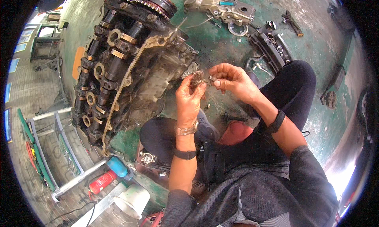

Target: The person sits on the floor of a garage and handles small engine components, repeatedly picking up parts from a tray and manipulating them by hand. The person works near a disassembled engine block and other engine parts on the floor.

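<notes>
My left hand (188, 95) is closed around a small, grimy grey-brown part (197, 79), its thumb and fingers gripping the sides. I cannot tell the part's exact kind. Just right of it, my right hand (233, 80) has thumb and forefinger pinched together, and a tiny pale bit shows near the tips. What that bit is does not show. To the left of both hands stands a large oily engine cylinder head (118, 65), with dark camshafts and brassy bearing surfaces along its top. Toothed round sprockets (156, 4) sit at its far end.
A dirty metal engine cover (233, 10) lies on the green floor at the far right, near a black valve cover (270, 45). My bent legs flank a red seat (237, 133). A metal frame (59, 152), red fire extinguisher (102, 182) and white bucket (132, 201) stand lower left.
</notes>
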`<state>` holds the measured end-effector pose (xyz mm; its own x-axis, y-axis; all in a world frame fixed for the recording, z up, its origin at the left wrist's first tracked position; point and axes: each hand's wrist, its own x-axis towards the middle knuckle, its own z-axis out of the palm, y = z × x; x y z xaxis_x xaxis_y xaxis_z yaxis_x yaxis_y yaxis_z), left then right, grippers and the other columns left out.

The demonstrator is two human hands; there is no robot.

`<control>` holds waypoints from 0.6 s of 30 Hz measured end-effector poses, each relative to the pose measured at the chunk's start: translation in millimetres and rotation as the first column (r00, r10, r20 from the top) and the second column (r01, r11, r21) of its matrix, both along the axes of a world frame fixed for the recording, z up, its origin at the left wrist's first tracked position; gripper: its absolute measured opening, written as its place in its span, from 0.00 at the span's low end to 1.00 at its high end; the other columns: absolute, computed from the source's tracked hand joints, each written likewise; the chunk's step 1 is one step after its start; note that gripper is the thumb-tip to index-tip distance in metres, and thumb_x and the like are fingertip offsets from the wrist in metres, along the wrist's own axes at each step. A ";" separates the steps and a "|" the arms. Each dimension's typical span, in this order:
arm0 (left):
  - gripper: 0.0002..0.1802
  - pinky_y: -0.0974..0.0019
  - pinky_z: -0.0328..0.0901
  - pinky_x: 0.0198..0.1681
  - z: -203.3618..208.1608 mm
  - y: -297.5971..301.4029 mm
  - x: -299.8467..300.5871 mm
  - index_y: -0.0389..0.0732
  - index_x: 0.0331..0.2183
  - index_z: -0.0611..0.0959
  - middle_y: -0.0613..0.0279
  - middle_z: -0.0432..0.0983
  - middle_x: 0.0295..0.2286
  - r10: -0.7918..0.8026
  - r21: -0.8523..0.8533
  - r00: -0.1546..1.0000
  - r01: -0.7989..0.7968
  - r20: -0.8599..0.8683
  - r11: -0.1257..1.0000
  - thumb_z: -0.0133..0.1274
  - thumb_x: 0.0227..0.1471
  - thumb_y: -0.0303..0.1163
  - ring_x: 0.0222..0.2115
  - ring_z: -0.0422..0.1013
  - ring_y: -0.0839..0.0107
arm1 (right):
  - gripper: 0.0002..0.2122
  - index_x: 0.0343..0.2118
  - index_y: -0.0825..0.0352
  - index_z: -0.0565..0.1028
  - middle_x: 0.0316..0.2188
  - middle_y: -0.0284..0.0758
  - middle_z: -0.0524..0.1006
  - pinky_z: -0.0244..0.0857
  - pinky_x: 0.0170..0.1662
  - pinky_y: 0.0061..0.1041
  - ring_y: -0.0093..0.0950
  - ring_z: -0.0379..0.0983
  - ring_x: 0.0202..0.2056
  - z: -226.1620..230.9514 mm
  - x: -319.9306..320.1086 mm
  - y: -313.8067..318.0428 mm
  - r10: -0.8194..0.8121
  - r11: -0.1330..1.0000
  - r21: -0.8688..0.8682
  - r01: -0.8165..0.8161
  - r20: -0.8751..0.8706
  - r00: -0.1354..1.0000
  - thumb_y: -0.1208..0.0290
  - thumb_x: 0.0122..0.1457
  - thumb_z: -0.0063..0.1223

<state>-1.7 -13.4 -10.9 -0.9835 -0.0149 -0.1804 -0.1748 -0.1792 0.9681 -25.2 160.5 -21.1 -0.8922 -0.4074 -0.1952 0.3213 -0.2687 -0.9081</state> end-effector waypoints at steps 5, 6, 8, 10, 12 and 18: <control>0.13 0.77 0.61 0.27 5.5 -0.8 1.9 0.34 0.43 0.76 0.70 0.72 0.26 -0.097 0.090 0.995 0.096 0.004 0.991 0.50 0.56 0.29 0.24 0.65 0.81 | 0.09 0.37 0.67 0.73 0.29 0.25 0.74 0.63 0.35 0.15 0.14 0.68 0.32 -3.6 0.0 -1.6 0.016 0.999 -0.040 -0.017 -0.026 1.000 0.77 0.53 0.57; 0.13 0.77 0.62 0.28 6.1 -0.7 2.6 0.34 0.42 0.76 0.69 0.72 0.26 -0.113 0.119 0.993 0.109 0.026 0.987 0.48 0.57 0.30 0.24 0.65 0.81 | 0.08 0.36 0.68 0.73 0.29 0.25 0.74 0.63 0.36 0.15 0.15 0.68 0.32 -4.5 -0.2 -2.9 0.008 0.998 -0.059 -0.010 -0.037 0.999 0.78 0.53 0.58; 0.13 0.76 0.61 0.28 6.4 -0.4 4.8 0.34 0.42 0.77 0.69 0.71 0.25 -0.132 0.148 0.991 0.128 0.022 0.981 0.47 0.58 0.31 0.23 0.64 0.80 | 0.07 0.35 0.68 0.73 0.29 0.26 0.74 0.64 0.36 0.17 0.15 0.68 0.32 -5.2 0.0 -3.8 -0.007 0.999 -0.040 0.004 -0.067 0.998 0.78 0.52 0.58; 0.13 0.76 0.61 0.27 5.2 -1.2 5.9 0.34 0.40 0.77 0.69 0.71 0.24 -0.157 0.167 0.987 0.148 0.045 0.975 0.46 0.59 0.32 0.22 0.64 0.80 | 0.06 0.32 0.68 0.74 0.28 0.26 0.74 0.64 0.36 0.18 0.15 0.68 0.32 -4.2 1.6 -3.4 -0.018 0.999 0.035 0.023 -0.120 0.993 0.79 0.52 0.58; 0.12 0.76 0.61 0.25 2.5 -3.5 4.8 0.34 0.38 0.78 0.69 0.70 0.22 -0.195 0.188 0.978 0.179 0.070 0.966 0.47 0.59 0.33 0.20 0.63 0.81 | 0.05 0.31 0.69 0.74 0.28 0.29 0.75 0.65 0.37 0.20 0.17 0.70 0.32 -2.0 2.8 -3.5 0.008 0.984 0.174 0.035 -0.238 0.971 0.80 0.51 0.58; 0.07 0.74 0.55 0.18 -4.7 -9.1 3.9 0.38 0.32 0.78 0.73 0.68 0.18 -0.223 0.139 0.959 0.201 0.172 0.970 0.49 0.57 0.31 0.14 0.59 0.82 | 0.05 0.29 0.72 0.74 0.27 0.39 0.76 0.66 0.34 0.25 0.24 0.73 0.31 7.2 2.7 0.3 0.186 0.863 0.468 0.193 -0.647 0.740 0.82 0.48 0.57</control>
